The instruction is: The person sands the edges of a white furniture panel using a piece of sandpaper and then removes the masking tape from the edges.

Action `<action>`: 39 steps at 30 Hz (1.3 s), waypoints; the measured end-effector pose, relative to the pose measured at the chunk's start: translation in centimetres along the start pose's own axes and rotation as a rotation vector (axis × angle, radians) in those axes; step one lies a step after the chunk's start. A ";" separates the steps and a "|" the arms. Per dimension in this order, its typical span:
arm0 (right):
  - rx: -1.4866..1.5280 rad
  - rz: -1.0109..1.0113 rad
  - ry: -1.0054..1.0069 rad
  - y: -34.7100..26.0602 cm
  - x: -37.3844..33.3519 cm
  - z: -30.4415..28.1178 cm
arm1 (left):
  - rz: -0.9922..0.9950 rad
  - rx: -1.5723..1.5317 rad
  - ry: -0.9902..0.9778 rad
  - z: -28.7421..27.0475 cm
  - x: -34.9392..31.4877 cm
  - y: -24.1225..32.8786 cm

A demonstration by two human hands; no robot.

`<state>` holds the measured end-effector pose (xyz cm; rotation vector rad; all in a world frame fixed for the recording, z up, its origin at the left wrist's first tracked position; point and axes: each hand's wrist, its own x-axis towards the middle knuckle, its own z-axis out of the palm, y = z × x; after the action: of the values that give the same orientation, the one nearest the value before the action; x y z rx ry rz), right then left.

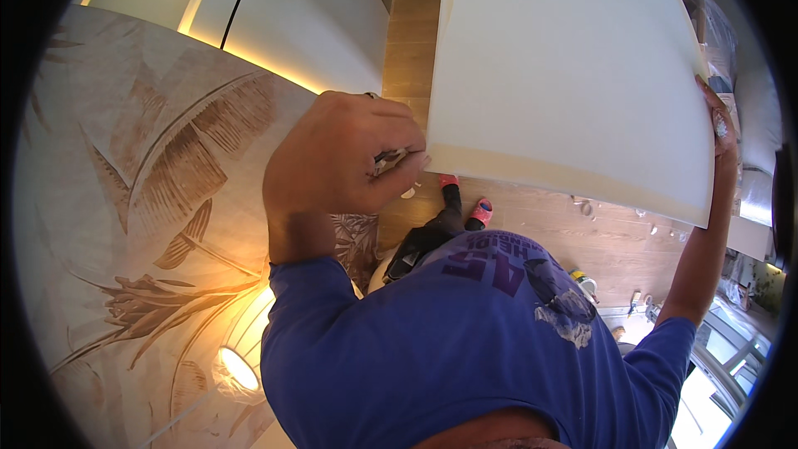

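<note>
Head view: from my remote station I am inspecting a large white panel, which is lying in front of the person's blue shirt and covering part of the wood-plank floor. Its far end is running out past the top of the picture, so I am not seeing what, if anything, is supporting it there.

The left hand is curling tightly, with thumb and fingertips appearing to be pinching the left edge just by the near corner. The right hand is grasping the right edge farther up; its underside fingers are partly hiding, and I am not able to judge its pressure.

Regarding handling, I am judging the panel smooth, thin and fairly stiff, since it is showing no sag or crease. I am rating it awkward through breadth more than weight, with corners probably being the fragile points. I am recommending opposed holds well along both side edges, leaving alone the cream band on the near edge, whose nature I am not determining. A patterned surface is standing close beside the left hand.
</note>
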<state>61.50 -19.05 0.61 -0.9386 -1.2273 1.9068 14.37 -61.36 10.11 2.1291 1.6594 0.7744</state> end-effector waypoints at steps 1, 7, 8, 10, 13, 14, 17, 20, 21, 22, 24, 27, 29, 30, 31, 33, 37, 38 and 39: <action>-0.002 0.008 0.021 0.1 0.1 -1.1 | -0.004 0.015 0.012 0.0 0.3 0.1; 0.017 0.052 0.028 -0.2 -0.3 1.0 | 0.000 0.191 0.047 -1.7 1.2 1.0; 0.052 0.093 0.064 -0.3 -0.3 1.4 | 0.020 0.208 0.069 -2.0 1.5 1.0; 0.087 0.102 0.087 -0.3 -0.4 2.2 | 0.060 0.243 0.114 -2.9 2.0 0.7; 0.087 0.025 0.057 0.1 -0.9 2.5 | 0.075 0.300 0.204 -4.1 3.0 0.8; 0.083 0.076 0.075 -0.1 -1.0 2.9 | 0.075 0.299 0.235 -4.5 3.3 0.7; 0.098 0.202 0.116 -0.7 -1.4 4.6 | 0.079 0.317 0.351 -6.1 4.3 -0.3; 0.115 0.222 0.136 -1.0 -1.7 5.2 | 0.012 0.343 0.503 -7.4 5.3 -1.1; 0.089 0.195 0.147 -0.7 -1.7 5.2 | -0.058 0.326 0.550 -7.8 5.4 -0.8; 0.077 0.183 0.153 -0.8 -1.7 5.3 | -0.127 0.307 0.598 -8.2 5.6 -0.5; 0.062 0.172 0.181 -0.8 -2.0 6.1 | -0.009 0.368 0.612 -9.0 6.8 -1.6; 0.092 0.095 0.193 -0.2 -2.1 5.9 | 0.130 0.443 0.620 -10.1 8.8 -2.8; 0.091 0.084 0.123 0.1 -1.7 4.7 | 0.176 0.466 0.611 -10.6 10.1 -3.0; 0.076 0.113 0.053 -0.1 -1.5 3.7 | 0.223 0.517 0.632 -11.1 10.9 -3.5; 0.076 0.130 0.021 -0.2 -1.2 2.8 | 0.270 0.569 0.654 -11.7 11.9 -4.2; 0.093 0.154 -0.006 -0.4 -0.7 2.0 | 0.308 0.633 0.716 -13.4 13.7 -5.7; 0.111 0.098 0.172 -0.3 -1.3 6.2 | 0.054 0.478 0.595 -15.8 14.6 -6.0; 0.106 0.090 0.204 -0.4 -1.6 6.9 | -0.057 0.388 0.493 -16.0 14.2 -5.1; 0.099 0.105 0.200 -0.6 -1.7 6.4 | -0.234 0.278 0.346 -14.7 13.5 -3.5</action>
<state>57.04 -23.08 3.45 -1.1298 -0.9761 1.8833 5.16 -48.47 22.76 2.0028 2.2667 0.9235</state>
